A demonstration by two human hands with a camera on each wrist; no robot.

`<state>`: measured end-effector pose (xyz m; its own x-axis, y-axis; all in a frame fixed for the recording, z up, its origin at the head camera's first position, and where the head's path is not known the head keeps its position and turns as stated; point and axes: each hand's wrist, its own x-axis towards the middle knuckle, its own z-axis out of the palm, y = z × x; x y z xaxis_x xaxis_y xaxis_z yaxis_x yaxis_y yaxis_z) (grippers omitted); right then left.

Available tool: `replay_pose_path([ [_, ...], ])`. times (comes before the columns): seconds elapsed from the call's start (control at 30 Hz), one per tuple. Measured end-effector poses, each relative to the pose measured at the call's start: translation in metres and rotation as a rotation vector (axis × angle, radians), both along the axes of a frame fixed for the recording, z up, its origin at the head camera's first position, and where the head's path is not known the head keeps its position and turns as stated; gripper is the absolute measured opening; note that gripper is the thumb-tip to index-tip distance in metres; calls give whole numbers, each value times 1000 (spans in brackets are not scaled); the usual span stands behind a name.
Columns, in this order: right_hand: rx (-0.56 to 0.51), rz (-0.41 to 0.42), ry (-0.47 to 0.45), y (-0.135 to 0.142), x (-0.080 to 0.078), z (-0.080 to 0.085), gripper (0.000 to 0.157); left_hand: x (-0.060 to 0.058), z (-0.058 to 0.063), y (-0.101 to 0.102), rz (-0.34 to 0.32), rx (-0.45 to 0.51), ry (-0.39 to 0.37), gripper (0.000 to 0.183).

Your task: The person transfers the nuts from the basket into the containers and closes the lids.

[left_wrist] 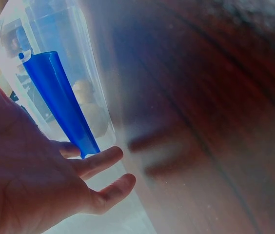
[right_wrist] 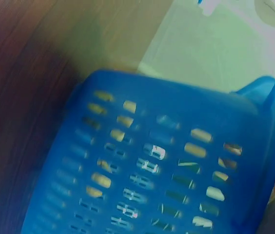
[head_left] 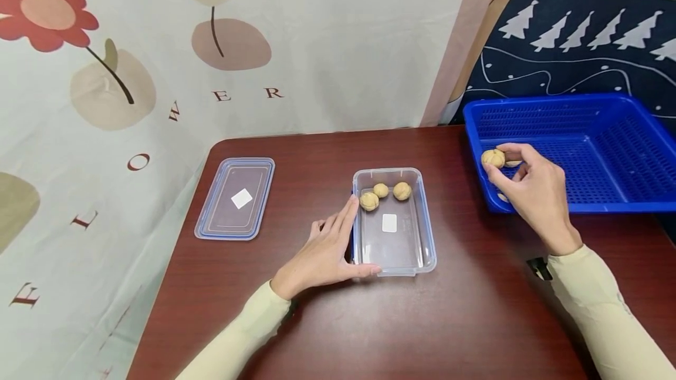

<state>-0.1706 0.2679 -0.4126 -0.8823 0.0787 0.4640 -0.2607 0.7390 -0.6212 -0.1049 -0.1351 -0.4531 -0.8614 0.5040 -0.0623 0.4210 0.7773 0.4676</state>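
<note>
The right hand (head_left: 538,192) pinches a round tan nut (head_left: 493,158) between thumb and fingertips at the left end of the blue basket (head_left: 570,99), on the right of the table (head_left: 475,309); how high the nut sits above the basket floor I cannot tell. Other tan pieces (head_left: 512,163) lie in the basket just beside it, partly hidden by the fingers.

The left hand (head_left: 324,254) rests on the clear box (head_left: 396,254) in the middle of the table. Its thumb lies across the near left corner, well apart from the fingers, which extend along the left side and touch it. The left wrist view shows a blue latch (left_wrist: 62,102) on that side, next to the fingers.

Inside the box, three nuts sit at the far end: two on the left, close together, and one (head_left: 402,191) to the right. A white square label (head_left: 389,223) shows nearer the middle.

The blue-edged lid (head_left: 224,204) lies flat on the left of the table, with a white label (head_left: 242,199). Beyond the table hangs a pale flowered cloth (head_left: 338,46), and at far right a dark cloth (head_left: 581,28) with white trees.
</note>
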Motion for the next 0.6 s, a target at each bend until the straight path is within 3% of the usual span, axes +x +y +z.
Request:
replay_pose_path([
  [0.2, -26, 69, 129, -16, -2, -6, 43, 1, 1, -1, 8, -10, -16, 139],
  [0.6, 45, 193, 148, -46, -2, -9, 41, -2, -1, 0, 0, -7, -6, 138],
])
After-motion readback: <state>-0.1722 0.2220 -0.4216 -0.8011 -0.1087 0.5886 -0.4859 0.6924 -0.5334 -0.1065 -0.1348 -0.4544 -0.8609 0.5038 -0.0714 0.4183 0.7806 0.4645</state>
